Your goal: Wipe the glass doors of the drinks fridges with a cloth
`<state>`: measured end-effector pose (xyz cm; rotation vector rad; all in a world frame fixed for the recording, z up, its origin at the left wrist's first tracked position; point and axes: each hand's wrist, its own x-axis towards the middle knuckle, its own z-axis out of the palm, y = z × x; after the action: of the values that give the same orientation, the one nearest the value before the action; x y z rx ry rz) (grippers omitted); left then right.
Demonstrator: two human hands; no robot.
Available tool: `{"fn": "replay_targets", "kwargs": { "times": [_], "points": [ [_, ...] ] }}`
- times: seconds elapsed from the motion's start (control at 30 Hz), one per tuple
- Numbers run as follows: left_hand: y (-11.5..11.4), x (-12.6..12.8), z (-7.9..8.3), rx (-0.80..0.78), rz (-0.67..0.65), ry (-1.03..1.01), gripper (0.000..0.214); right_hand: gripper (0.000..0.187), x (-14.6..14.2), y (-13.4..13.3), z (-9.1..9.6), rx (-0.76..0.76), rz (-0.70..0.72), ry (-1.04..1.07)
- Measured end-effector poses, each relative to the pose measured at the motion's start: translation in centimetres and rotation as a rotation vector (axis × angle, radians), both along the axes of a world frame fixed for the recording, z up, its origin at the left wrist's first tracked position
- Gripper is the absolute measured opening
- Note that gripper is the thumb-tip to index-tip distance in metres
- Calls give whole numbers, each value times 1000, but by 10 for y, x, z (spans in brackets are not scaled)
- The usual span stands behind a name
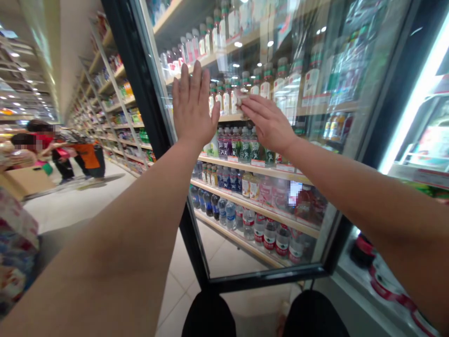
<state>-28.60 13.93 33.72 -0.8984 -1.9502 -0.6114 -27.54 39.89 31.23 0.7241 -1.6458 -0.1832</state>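
A glass cooler door (pixel 266 279) with a black frame stands swung open in front of me. My left hand (pixel 194 110) lies flat against its pane, fingers stretched upward and thumb out, holding nothing. To the right of it, my right hand (pixel 268 122) presses toward the same pane with its fingers close together. A small pale, crumpled-looking thing (pixel 240 99) shows at those fingertips; what it is I cannot make out. Through the glass appear rows of bottles (pixel 245 146) on shelves, mixed with reflections.
Lit cooler shelves hold bottles with red labels (pixel 386 281) at the right. Stocked shelving (pixel 122 100) runs along the aisle on the left. Two people (pixel 45 145) are near an orange and black bag (pixel 87 157) and a cardboard box (pixel 28 181). My knees (pixel 208 316) are below the door.
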Motion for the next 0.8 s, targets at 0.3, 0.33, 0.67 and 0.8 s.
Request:
{"fn": "replay_targets", "kwargs": {
  "times": [0.3, 0.33, 0.67, 0.8],
  "points": [
    [0, -1, 0, -22, 95, 97, 102, 55, 2, -1, -2, -92, 10, -25],
    [0, -1, 0, -17, 100, 98, 101, 55, 1, -2, -3, -39, 10, -52],
    [-1, -1, -1, -7, 111, 121, 96, 56, 1, 14, -17, -187, 55, -51],
    [-1, -3, -2, 0, 117, 141, 94, 58, 3, 19, -15, -106, 35, -96]
  ]
}}
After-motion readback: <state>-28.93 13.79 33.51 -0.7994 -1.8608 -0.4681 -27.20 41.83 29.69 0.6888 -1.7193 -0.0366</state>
